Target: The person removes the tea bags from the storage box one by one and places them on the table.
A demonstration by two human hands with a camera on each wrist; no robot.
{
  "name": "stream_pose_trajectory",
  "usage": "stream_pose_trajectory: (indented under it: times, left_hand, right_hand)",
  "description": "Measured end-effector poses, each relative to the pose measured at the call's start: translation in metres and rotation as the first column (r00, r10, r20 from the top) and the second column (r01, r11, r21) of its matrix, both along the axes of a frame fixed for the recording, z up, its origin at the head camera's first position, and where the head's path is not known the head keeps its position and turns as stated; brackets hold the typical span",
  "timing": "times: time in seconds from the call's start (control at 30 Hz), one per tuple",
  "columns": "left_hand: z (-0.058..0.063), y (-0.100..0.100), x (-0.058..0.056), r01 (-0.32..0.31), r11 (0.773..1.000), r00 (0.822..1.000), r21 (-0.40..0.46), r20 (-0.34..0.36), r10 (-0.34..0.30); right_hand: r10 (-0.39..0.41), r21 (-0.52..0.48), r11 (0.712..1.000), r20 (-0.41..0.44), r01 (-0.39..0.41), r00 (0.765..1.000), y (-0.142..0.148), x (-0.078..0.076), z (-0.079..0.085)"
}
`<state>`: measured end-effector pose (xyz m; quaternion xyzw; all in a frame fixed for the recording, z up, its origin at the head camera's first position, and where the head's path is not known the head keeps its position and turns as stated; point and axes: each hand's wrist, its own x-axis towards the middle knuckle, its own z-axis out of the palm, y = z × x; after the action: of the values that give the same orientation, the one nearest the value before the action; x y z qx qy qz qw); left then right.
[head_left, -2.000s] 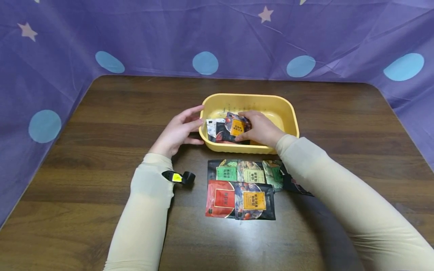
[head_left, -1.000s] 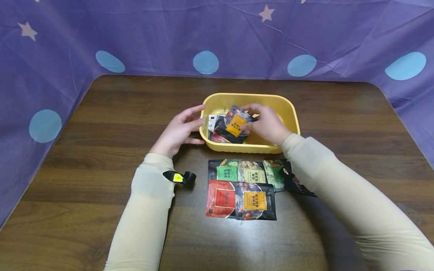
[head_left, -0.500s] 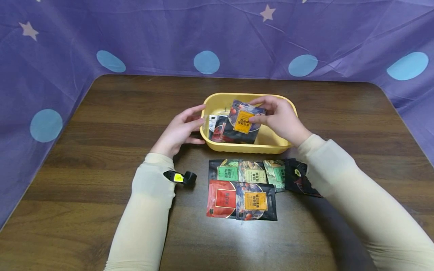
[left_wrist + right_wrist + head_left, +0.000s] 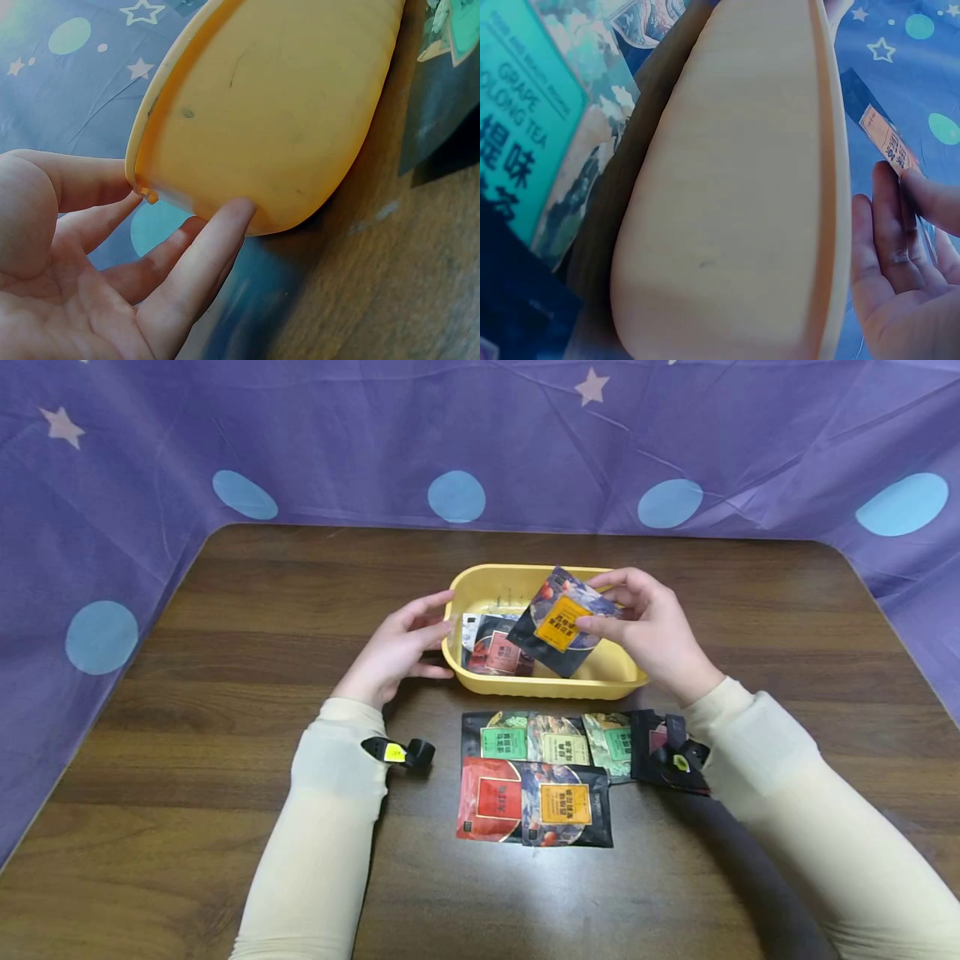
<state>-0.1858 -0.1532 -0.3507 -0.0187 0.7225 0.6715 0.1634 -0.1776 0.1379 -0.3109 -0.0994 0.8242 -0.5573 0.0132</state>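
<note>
With thumb and fingers, my right hand [image 4: 660, 631] pinches a tea sachet [image 4: 566, 622] that has an orange label and a dark bottom edge. It is tilted above the yellow plastic bin [image 4: 551, 688], overlapping the far rim in the head view. The right wrist view shows this sachet [image 4: 885, 139] nearly edge-on, with the thumb on it. My left hand [image 4: 397, 647] touches the bin's left end with extended fingers, some at the rim and one against the outer wall [image 4: 292, 112]. Inside the bin lie a sachet with a pink-red label [image 4: 501, 653] and a white one [image 4: 470, 631].
In front of the bin, tea sachets lie in rows: green [image 4: 504, 743], cream [image 4: 564, 749], teal-green [image 4: 611, 747] and dark [image 4: 652, 743] ones, then red [image 4: 491, 802] and orange-labelled [image 4: 566, 806] ones. A purple cloth [image 4: 525, 443] hangs behind the brown table [image 4: 300, 610].
My right hand has lifted the orange-labelled sachet from the pile in the bin and moved it up and right, uncovering the pink-red label. The left hand has stayed at the bin's end.
</note>
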Motion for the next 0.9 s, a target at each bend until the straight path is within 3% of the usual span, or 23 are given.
stream_pose_trajectory:
  times: [0.17,0.67,0.9]
  left_hand:
    - [0.001,0.0,0.0,0.001,1.0,1.0,-0.003,0.001,-0.001]
    - [0.003,0.001,0.001,-0.006,1.0,1.0,-0.012,0.013,0.007]
    - [0.003,0.0,0.001,-0.007,1.0,1.0,-0.015,0.017,0.008]
  right_hand:
    - [-0.011,-0.034,0.999,0.025,0.012,1.0,0.007,0.006,-0.001]
    - [-0.044,0.014,0.999,0.073,0.043,0.996,0.025,0.018,-0.006]
    - [-0.054,-0.128,0.99,0.042,0.059,0.998,0.03,0.023,-0.005]
